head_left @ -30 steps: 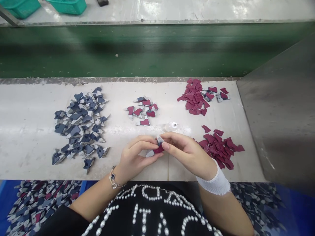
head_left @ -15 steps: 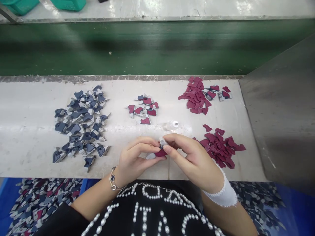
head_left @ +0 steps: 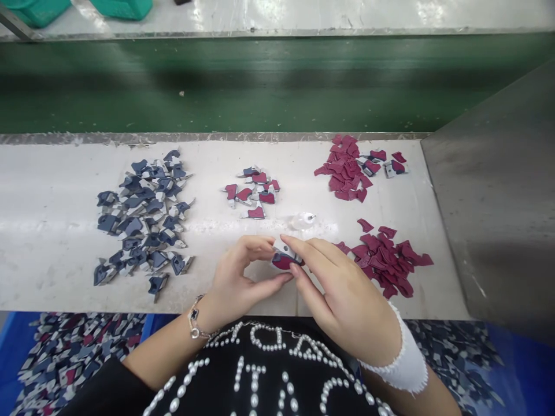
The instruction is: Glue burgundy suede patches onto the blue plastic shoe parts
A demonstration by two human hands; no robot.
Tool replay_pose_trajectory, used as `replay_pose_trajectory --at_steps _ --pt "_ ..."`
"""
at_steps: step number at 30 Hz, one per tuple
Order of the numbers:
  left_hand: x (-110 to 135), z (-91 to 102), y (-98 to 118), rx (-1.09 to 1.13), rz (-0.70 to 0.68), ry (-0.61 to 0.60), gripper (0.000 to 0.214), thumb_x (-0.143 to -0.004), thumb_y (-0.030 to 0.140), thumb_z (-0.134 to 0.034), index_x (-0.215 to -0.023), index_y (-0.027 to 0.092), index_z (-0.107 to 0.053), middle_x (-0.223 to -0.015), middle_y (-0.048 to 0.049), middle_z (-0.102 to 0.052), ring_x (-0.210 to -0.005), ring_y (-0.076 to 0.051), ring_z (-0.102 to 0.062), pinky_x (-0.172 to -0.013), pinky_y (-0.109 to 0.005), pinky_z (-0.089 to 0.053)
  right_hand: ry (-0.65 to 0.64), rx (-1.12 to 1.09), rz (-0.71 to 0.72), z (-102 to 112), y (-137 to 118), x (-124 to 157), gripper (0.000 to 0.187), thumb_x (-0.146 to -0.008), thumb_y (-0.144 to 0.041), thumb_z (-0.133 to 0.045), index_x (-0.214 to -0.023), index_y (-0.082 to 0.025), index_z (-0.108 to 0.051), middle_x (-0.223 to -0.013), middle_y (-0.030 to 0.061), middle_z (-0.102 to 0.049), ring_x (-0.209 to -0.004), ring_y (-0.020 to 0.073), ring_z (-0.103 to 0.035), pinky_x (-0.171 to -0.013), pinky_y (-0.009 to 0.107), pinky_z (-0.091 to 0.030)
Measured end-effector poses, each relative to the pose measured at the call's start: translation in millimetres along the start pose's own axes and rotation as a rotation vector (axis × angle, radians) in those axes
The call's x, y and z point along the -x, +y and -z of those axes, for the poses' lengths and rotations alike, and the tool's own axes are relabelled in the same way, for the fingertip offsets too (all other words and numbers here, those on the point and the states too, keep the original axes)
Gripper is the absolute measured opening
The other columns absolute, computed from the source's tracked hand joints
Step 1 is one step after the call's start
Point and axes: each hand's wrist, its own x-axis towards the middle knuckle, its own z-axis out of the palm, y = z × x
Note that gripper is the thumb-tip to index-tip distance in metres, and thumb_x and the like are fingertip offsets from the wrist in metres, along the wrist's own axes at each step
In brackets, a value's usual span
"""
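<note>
Between my hands, above the near edge of the white bench, is a small grey-and-navy plastic part [head_left: 284, 254] with a maroon insert on its near side. My right hand [head_left: 347, 283] pinches it from the right with thumb and forefinger. The fingertips of my left hand [head_left: 238, 277] touch its left end, and the left thumb lies below it. Beyond my hands is a small group of grey parts with maroon inserts [head_left: 255, 193]. A pile of loose maroon pieces [head_left: 388, 260] lies just right of my right hand.
Many navy-and-grey parts [head_left: 139, 216] spread across the bench's left side. A second maroon pile [head_left: 344, 167] lies farther back, beside a few parts. A small clear object [head_left: 303, 220] lies mid-bench. A metal panel [head_left: 498, 196] borders the right. Blue bins [head_left: 147, 329] of parts stand below.
The part has turned between my fingers, so its grey face with a hole and the maroon insert now show. The left fingers have opened out somewhat; the right hand has shifted slightly.
</note>
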Motion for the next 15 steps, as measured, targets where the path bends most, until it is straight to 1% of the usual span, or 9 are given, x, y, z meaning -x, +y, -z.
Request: replay_pose_trajectory --at_steps 2,4,7,11,13,15 --pt "-1 1.0 5 0.06 0.08 -0.052 0.052 -0.076 0.014 -0.081 -0.118 0.028 -0.055 -0.108 -0.002 -0.061 -0.087 -0.014 -0.071 -0.084 -0.03 -0.064 -0.026 0.04 0.02 2 0 1 0.04 -0.1 -0.016 -0.041 -0.14 -0.013 -0.049 -0.103 0.0105 -0.063 -0.093 0.0237 -0.06 -0.08 0.042 -0.053" --pt "-2 2.1 9 0.038 0.099 -0.092 0.056 -0.076 0.015 -0.082 -0.123 0.029 -0.055 -0.113 -0.0031 -0.061 -0.086 -0.014 -0.071 -0.084 -0.03 -0.064 -0.062 0.053 0.052 3 -1 1 0.039 -0.1 -0.014 -0.04 -0.138 -0.013 -0.049 -0.102 0.0103 -0.063 -0.094 0.0243 -0.058 -0.08 0.042 -0.052" --pt "0 1.4 13 -0.041 0.061 -0.108 0.054 -0.078 0.016 -0.08 -0.124 0.029 -0.056 -0.115 -0.0039 -0.062 -0.086 -0.015 -0.071 -0.082 -0.029 -0.065 -0.1 0.037 0.085 5 -3 2 0.037 -0.099 -0.01 -0.039 -0.134 -0.013 -0.051 -0.099 0.0095 -0.064 -0.091 0.0245 -0.057 -0.077 0.042 -0.052" --pt "1 -3.7 18 -0.046 0.076 -0.068 0.049 -0.079 0.016 -0.079 -0.121 0.028 -0.055 -0.112 -0.0042 -0.063 -0.085 -0.015 -0.071 -0.075 -0.028 -0.065 -0.133 0.026 0.092 7 -3 3 0.042 -0.096 -0.004 -0.038 -0.135 -0.014 -0.05 -0.098 0.0091 -0.063 -0.09 0.0242 -0.055 -0.076 0.042 -0.053" --pt "0 -5.2 21 -0.028 0.109 -0.101 0.048 -0.082 0.015 -0.075 -0.123 0.027 -0.053 -0.109 -0.0039 -0.065 -0.088 -0.016 -0.071 -0.075 -0.026 -0.065 -0.155 0.028 0.098 8 -2 4 0.045 -0.095 -0.002 -0.037 -0.137 -0.013 -0.049 -0.101 0.0096 -0.064 -0.093 0.0244 -0.055 -0.079 0.042 -0.053" --pt "-1 -4.6 23 -0.048 0.127 -0.167 0.046 -0.085 0.015 -0.072 -0.125 0.026 -0.053 -0.107 -0.0047 -0.068 -0.093 -0.017 -0.07 -0.077 -0.027 -0.064 -0.176 0.012 0.097 9 -1 4 0.047 -0.095 -0.002 -0.038 -0.139 -0.014 -0.048 -0.105 0.0093 -0.064 -0.097 0.024 -0.056 -0.082 0.042 -0.053"
